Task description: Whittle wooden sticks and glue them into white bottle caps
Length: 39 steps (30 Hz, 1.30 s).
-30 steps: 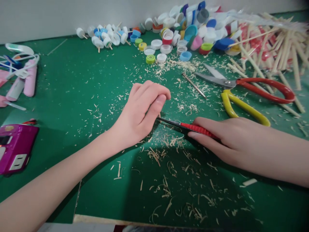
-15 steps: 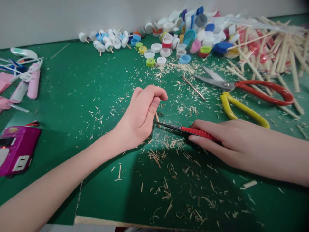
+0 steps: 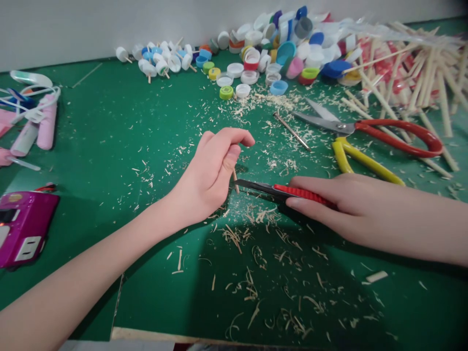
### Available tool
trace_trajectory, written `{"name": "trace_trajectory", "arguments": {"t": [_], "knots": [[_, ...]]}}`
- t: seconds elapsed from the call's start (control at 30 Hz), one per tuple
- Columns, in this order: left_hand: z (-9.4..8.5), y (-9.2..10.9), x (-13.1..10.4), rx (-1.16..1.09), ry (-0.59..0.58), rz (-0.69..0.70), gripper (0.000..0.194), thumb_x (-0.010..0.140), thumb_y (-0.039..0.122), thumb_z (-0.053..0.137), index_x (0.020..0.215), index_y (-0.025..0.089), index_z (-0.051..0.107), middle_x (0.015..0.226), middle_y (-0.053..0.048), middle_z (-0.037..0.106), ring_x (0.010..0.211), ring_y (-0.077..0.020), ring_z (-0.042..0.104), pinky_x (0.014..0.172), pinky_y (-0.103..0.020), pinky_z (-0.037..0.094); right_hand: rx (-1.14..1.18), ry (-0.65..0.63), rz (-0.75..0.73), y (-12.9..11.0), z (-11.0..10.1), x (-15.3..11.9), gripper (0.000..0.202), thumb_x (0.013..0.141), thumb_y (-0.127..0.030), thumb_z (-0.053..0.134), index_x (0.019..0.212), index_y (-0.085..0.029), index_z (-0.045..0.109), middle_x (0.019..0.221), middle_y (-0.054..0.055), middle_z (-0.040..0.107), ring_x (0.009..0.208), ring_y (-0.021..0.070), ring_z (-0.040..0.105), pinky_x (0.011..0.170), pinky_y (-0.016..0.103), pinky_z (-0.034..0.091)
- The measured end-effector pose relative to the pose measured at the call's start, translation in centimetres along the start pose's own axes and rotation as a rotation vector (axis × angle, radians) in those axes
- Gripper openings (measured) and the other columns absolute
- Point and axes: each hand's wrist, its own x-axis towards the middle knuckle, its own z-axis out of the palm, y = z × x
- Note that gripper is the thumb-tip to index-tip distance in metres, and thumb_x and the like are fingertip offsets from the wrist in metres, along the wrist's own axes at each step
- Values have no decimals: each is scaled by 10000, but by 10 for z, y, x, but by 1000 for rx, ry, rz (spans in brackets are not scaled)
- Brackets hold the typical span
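And here's the left hand (image 3: 204,180), folded narrow around a thin wooden stick (image 3: 236,183), with the thumb bent in and the index finger arching over the top. Only the stick's lower end pokes out below the thumb, just above the green tabletop (image 3: 91,170); the rest is hidden in the fist, so its full length can't be told. Over from the other side comes the utility knife (image 3: 302,193), its dark blade reaching across with the tip right at that bare end — whether it is biting in or only resting there, the view doesn't settle.

The right hand (image 3: 340,204) is closed around the red grip, thumb along the near side, index finger along the far side, palm low to the table. That ribbed handle looks firm and unlikely to slip, and behind the blade is clearly the place to hold it. The stick looks featherlight, dry and stiff, but slim enough to snap or roll under a hard push; best pinched close behind the exposed end, fingertips well back from the edge.

All around lie pale curled shavings (image 3: 266,216). Beyond the knife, the big scissors (image 3: 343,127) sit open — red and yellow handles spread — beside a slim metal rod (image 3: 291,131), with bottle caps (image 3: 249,77) heaped farther back.
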Motion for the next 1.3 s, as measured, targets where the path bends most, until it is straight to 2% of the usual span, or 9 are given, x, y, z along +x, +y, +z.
{"name": "trace_trajectory", "arguments": {"t": [0.23, 0.47, 0.73, 0.87, 1.13, 1.3], "knots": [[-1, 2, 0, 32, -7, 19, 272, 1020, 252, 303, 1140, 201, 542, 1034, -52, 635, 880, -152, 573, 822, -337, 511, -47, -75, 10, -8, 8, -5, 593, 904, -650, 73, 965, -262, 516, 570, 18, 545, 477, 217, 501, 467, 327, 274], [-1, 3, -2, 54, -31, 92, 265, 1022, 247, 299, 1139, 212, 534, 1053, -54, 626, 905, -153, 560, 816, -322, 511, -61, -52, -14, -4, 9, -7, 592, 916, -637, 89, 971, -247, 532, 576, 25, 546, 491, 216, 508, 478, 326, 276], [-3, 4, -2, 69, -46, 160, 202, 1013, 216, 325, 1040, 207, 525, 942, -44, 601, 843, -153, 533, 772, -316, 484, -80, -68, -21, -5, 8, -6, 566, 923, -616, 110, 931, -238, 531, 559, 26, 529, 469, 204, 489, 465, 321, 276], [-2, 3, -2, 71, -56, 192, 209, 1018, 234, 312, 1034, 219, 519, 915, -36, 585, 812, -153, 527, 765, -327, 476, -100, -27, -78, -4, 8, -7, 565, 938, -576, 109, 951, -224, 550, 531, 27, 517, 438, 197, 468, 446, 316, 245], [-4, 4, -2, 61, -62, 150, 207, 1019, 226, 318, 1055, 211, 521, 920, -33, 594, 823, -141, 534, 754, -311, 484, -46, 18, -128, -2, 7, -9, 436, 958, -518, 201, 874, -238, 524, 481, 3, 484, 404, 179, 451, 421, 306, 231], [-5, 5, -2, 33, -77, 138, 250, 1025, 252, 313, 1119, 197, 538, 919, -40, 594, 866, -134, 536, 772, -305, 490, -18, 22, -101, -3, 11, -9, 460, 954, -577, 200, 867, -245, 507, 501, 3, 513, 408, 176, 460, 415, 303, 197]]}}
